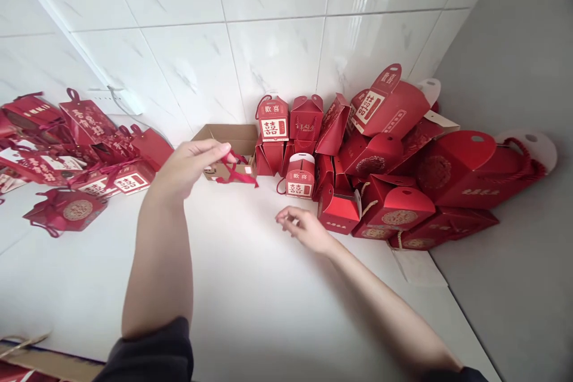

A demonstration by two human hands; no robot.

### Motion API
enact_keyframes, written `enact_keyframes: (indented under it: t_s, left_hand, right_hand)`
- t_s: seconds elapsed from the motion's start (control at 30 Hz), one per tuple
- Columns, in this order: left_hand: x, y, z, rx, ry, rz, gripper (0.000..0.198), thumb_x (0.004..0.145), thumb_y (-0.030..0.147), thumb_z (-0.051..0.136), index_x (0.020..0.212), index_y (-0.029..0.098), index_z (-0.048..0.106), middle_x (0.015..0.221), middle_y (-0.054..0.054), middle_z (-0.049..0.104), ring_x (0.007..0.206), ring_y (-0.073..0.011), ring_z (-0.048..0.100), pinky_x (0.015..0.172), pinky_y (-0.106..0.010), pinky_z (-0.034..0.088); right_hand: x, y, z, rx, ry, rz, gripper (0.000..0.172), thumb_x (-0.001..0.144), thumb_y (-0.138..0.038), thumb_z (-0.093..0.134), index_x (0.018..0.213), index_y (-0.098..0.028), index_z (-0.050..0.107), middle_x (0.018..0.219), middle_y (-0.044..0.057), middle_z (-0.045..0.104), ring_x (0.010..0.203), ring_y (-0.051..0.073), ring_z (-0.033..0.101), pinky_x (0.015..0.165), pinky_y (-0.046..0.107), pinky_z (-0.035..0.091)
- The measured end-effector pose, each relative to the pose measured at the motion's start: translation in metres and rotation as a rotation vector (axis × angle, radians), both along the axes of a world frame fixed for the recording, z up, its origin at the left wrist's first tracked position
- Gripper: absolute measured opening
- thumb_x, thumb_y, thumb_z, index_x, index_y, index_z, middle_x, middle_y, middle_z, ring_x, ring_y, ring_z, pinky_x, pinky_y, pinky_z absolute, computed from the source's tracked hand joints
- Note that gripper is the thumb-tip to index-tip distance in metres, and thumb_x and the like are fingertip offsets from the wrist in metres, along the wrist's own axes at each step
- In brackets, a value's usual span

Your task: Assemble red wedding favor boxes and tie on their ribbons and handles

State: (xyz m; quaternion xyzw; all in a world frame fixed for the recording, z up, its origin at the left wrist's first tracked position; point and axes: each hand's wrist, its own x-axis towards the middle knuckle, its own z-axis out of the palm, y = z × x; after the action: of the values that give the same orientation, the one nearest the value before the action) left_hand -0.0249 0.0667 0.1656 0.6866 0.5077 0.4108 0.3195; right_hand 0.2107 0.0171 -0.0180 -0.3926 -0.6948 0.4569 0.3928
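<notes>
My left hand point(197, 161) is raised over the white table with thumb and fingers pinched on a red ribbon point(235, 173). The ribbon hangs in loops and loose ends in front of an open brown cardboard box point(224, 131) by the wall. Lower and to the right, my right hand point(302, 228) hovers with loosely curled fingers, a little apart, and I see nothing in it. Nearest to it stands a small red gift box point(299, 176) with a white printed label. A red box point(338, 212) with a flap top is just to its right.
Several red gift boxes point(394, 149) are stacked on the right, up to a grey panel point(514, 101). More red boxes with ribbon ties point(74, 209) lie piled on the left. A power strip point(114, 100) with a cable sits against the tiled wall point(179, 65).
</notes>
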Motion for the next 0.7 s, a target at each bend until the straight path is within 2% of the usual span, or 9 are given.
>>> enact_keyframes:
  t_s: [0.07,0.13,0.23,0.33,0.4,0.5,0.57,0.63,0.7]
  left_hand:
    - [0.009,-0.025,-0.012,-0.024,-0.134,-0.057,0.032,0.083,0.045,0.063,0.072,0.015,0.067,0.072,-0.003,0.064,0.073,-0.0168,0.062,0.071,-0.031,0.050]
    - [0.019,-0.046,-0.024,-0.108,-0.190,-0.143,0.026,0.083,0.042,0.065,0.077,0.017,0.067,0.057,0.000,0.057,0.057,-0.0117,0.054,0.059,-0.026,0.046]
    - [0.029,-0.065,-0.040,-0.337,-0.119,-0.276,0.024,0.082,0.040,0.067,0.092,0.018,0.069,0.042,0.007,0.041,0.037,-0.0059,0.034,0.040,-0.020,0.027]
    - [0.032,-0.069,-0.046,-0.500,-0.015,-0.399,0.026,0.082,0.041,0.067,0.090,0.016,0.071,0.040,0.007,0.037,0.032,-0.0041,0.026,0.035,-0.019,0.018]
    - [0.032,-0.066,-0.046,-0.538,0.028,-0.483,0.026,0.082,0.041,0.066,0.086,0.016,0.072,0.042,0.007,0.039,0.032,-0.0038,0.026,0.034,-0.020,0.019]
    - [0.035,-0.059,-0.046,-0.552,0.057,-0.578,0.025,0.083,0.042,0.064,0.081,0.018,0.073,0.045,0.005,0.043,0.035,-0.0052,0.030,0.036,-0.021,0.023]
    - [0.037,-0.055,-0.049,-0.551,0.032,-0.612,0.025,0.081,0.043,0.066,0.078,0.018,0.072,0.047,0.003,0.047,0.038,-0.0067,0.033,0.037,-0.022,0.025]
    - [0.041,-0.054,-0.053,-0.544,-0.014,-0.627,0.025,0.080,0.043,0.068,0.079,0.018,0.072,0.052,0.001,0.053,0.040,-0.0077,0.037,0.038,-0.023,0.027]
    - [0.045,-0.054,-0.057,-0.544,-0.035,-0.652,0.026,0.080,0.043,0.068,0.084,0.018,0.073,0.061,-0.003,0.061,0.044,-0.0081,0.041,0.039,-0.022,0.029]
  right_hand:
    - [0.003,-0.001,0.037,0.075,0.065,-0.054,0.027,0.093,-0.044,0.049,0.097,-0.021,0.063,0.090,0.004,0.064,0.078,0.016,0.061,0.068,0.028,0.049]
    - [0.004,-0.007,0.069,0.135,0.138,-0.108,0.027,0.094,-0.043,0.049,0.099,-0.021,0.062,0.098,0.005,0.065,0.089,0.017,0.061,0.078,0.030,0.049]
    - [0.003,-0.018,0.096,0.202,0.240,-0.156,0.026,0.096,-0.040,0.048,0.111,-0.024,0.061,0.117,0.005,0.061,0.108,0.019,0.057,0.098,0.034,0.043]
    - [0.000,-0.023,0.098,0.075,0.312,-0.017,0.032,0.098,-0.042,0.042,0.121,-0.026,0.058,0.124,0.004,0.059,0.120,0.020,0.052,0.107,0.038,0.037]
    - [-0.001,-0.021,0.092,-0.084,0.314,0.136,0.037,0.099,-0.046,0.037,0.122,-0.025,0.057,0.108,0.005,0.065,0.114,0.020,0.057,0.105,0.040,0.040]
    - [-0.002,-0.016,0.086,-0.254,0.354,0.306,0.037,0.097,-0.047,0.043,0.121,-0.023,0.056,0.079,0.001,0.064,0.085,0.017,0.064,0.089,0.036,0.050]
    - [-0.001,-0.015,0.084,-0.278,0.421,0.342,0.033,0.092,-0.043,0.056,0.118,-0.023,0.056,0.071,-0.003,0.058,0.068,0.012,0.060,0.073,0.029,0.052]
    - [0.003,-0.015,0.085,-0.295,0.454,0.353,0.033,0.087,-0.040,0.064,0.115,-0.023,0.057,0.067,-0.005,0.054,0.056,0.009,0.053,0.056,0.022,0.047]
    - [0.007,-0.017,0.085,-0.328,0.438,0.367,0.032,0.087,-0.038,0.064,0.115,-0.023,0.057,0.065,-0.005,0.054,0.050,0.007,0.048,0.047,0.019,0.039]
